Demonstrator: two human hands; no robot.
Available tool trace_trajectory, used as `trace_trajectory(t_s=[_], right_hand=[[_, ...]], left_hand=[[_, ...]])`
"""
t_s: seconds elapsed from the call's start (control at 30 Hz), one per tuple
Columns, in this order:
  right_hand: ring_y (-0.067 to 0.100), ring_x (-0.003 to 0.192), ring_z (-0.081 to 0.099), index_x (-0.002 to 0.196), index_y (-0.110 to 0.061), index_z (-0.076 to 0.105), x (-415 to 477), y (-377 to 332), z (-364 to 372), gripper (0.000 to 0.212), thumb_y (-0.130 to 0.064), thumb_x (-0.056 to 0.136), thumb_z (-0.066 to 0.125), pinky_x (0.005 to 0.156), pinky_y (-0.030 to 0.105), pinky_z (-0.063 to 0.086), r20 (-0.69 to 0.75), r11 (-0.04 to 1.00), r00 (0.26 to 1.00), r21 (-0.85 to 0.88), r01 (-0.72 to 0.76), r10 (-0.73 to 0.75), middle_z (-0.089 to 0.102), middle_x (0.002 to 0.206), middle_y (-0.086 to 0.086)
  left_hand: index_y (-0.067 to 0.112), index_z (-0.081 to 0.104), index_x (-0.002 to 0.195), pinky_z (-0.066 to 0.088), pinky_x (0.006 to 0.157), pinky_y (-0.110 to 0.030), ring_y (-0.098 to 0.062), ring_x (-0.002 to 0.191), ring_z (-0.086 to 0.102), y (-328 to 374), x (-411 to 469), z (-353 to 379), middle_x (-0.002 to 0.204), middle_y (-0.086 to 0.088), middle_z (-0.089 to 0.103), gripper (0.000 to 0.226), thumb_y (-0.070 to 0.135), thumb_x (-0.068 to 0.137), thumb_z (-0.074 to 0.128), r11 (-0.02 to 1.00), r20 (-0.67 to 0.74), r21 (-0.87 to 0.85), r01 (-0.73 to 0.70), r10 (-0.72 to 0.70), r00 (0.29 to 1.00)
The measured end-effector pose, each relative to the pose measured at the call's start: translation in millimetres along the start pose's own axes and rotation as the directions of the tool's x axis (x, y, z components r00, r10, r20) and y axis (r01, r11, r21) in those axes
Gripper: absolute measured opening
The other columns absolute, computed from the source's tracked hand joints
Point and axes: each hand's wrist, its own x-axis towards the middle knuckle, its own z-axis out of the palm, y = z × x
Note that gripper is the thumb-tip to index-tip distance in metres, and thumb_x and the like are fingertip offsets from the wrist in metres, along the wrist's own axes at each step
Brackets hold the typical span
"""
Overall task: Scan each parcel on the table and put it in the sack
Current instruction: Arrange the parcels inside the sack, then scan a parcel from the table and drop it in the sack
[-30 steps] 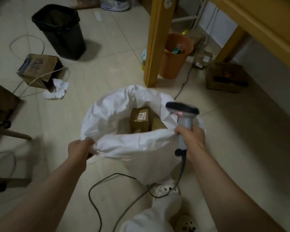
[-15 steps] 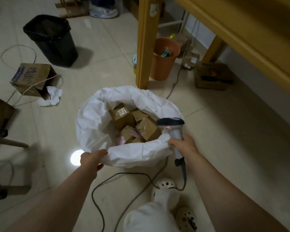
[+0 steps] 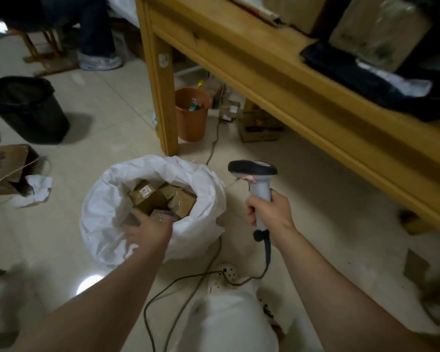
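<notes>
My left hand (image 3: 148,232) reaches over the near rim of the white sack (image 3: 104,222), blurred — I cannot tell whether its fingers grip anything. Brown parcels (image 3: 148,198) lie inside, partly hidden by it. Bare floor (image 3: 235,212) separates the sack from my right hand (image 3: 271,212), curled tight round the scanner (image 3: 261,185) handle, near the table (image 3: 315,102) edge — tabletop mostly cut off.

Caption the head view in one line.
Left hand over brown cardboard parcels in white sack; right hand grips grey handheld scanner.
</notes>
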Motion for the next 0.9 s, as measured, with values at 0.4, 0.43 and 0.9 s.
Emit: trace_trajectory(t_s=[0.4,0.43,0.9], right_hand=[[0.019,0.042,0.047,0.087,-0.001,0.058,-151.5,-94.7,-114.6,0.009,-0.004,0.081,0.063,0.045,0.025,0.042,-0.009,0.843,0.995,0.531,0.085,-0.095,0.054,0.055,0.009],[0.019,0.042,0.047,0.085,-0.002,0.058,-161.2,-102.4,-126.5,0.007,-0.004,0.081,0.063,0.045,0.025,0.042,-0.021,0.832,0.993,0.543,0.111,-0.119,0.054,0.055,0.008],[0.016,0.042,0.051,0.092,0.003,0.06,-228.5,-156.4,-259.1,0.01,-0.001,0.083,0.064,0.045,0.027,0.042,-0.439,0.66,0.848,0.547,0.515,-0.298,0.057,0.052,0.006]], left_hand=[[0.014,0.032,0.149,0.028,0.109,-0.043,-0.029,0.132,0.04,167.4,-212.2,-49.1,0.141,-0.011,0.046,0.077,0.024,0.082,0.068,0.344,0.051,0.065,-0.937,0.936,0.347],[0.013,0.034,0.148,0.029,0.109,-0.042,-0.029,0.13,0.042,177.0,-226.6,-53.8,0.139,-0.01,0.048,0.074,0.022,0.082,0.068,0.307,0.045,0.06,-0.95,0.95,0.309],[0.01,0.048,0.138,0.047,0.093,-0.037,-0.026,0.115,0.056,301.0,-386.1,-69.4,0.121,-0.007,0.061,0.05,0.032,0.094,0.058,0.288,0.148,-0.317,-0.904,0.956,0.252]])
